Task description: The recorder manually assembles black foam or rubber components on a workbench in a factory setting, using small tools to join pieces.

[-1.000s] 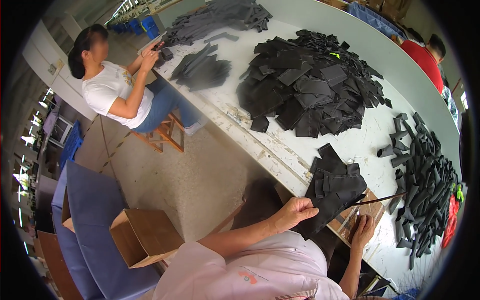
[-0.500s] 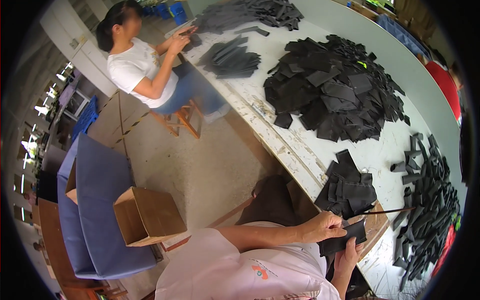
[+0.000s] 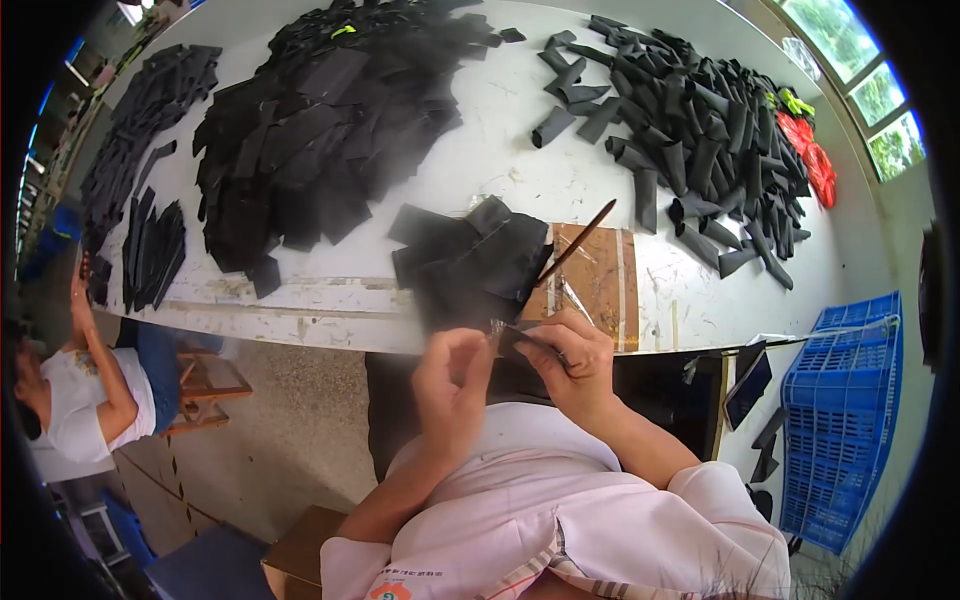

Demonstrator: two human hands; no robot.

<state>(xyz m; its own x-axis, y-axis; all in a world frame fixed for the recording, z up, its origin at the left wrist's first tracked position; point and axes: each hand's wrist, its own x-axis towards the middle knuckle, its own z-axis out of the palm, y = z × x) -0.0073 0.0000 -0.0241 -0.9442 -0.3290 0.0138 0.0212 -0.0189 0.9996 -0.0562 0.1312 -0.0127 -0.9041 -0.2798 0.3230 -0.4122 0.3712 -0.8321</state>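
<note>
Both hands meet at the table's near edge, over a thin black fabric piece (image 3: 513, 334) seen almost edge-on. My right hand (image 3: 578, 362) pinches it between thumb and fingers. My left hand (image 3: 452, 385) is curled, its thumb and fingertips together at the piece's left end; motion blur hides what exactly they grip. A small heap of flat black fabric pieces (image 3: 470, 255) lies just beyond the hands. Next to it, a slim brown stick (image 3: 580, 240) slants across a brown board (image 3: 608, 280) with strips of clear tape.
A big pile of flat black pieces (image 3: 300, 140) covers the table's left; rolled black tubes (image 3: 700, 140) lie at the right beside a red plastic bag (image 3: 806, 158). A blue crate (image 3: 840, 420) stands at right. Far left, another person (image 3: 90, 390) sits at the table.
My view has turned right, bringing the blue crate and window into sight. The black piece, broad side showing before, is now nearly edge-on, with my hands at its two ends.
</note>
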